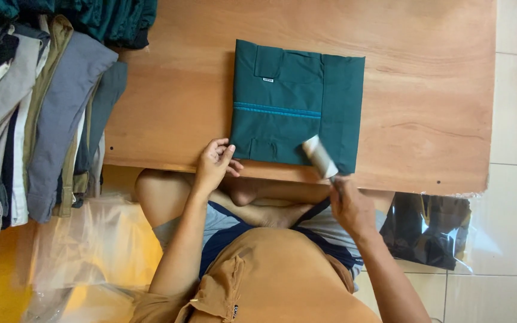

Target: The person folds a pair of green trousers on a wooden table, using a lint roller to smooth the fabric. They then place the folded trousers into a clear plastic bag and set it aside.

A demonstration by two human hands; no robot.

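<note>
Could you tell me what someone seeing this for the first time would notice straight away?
The eye lands first on the folded dark green garment lying flat in the middle of the wooden board. The left hand rests on its near corner, while the right hand holds a lint roller against its near edge. A stack of folded clothes in grey, khaki and navy fills the left side.

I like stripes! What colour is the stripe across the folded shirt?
Bright blue stripe on a dark teal folded shirt, seen in the head view.
</note>
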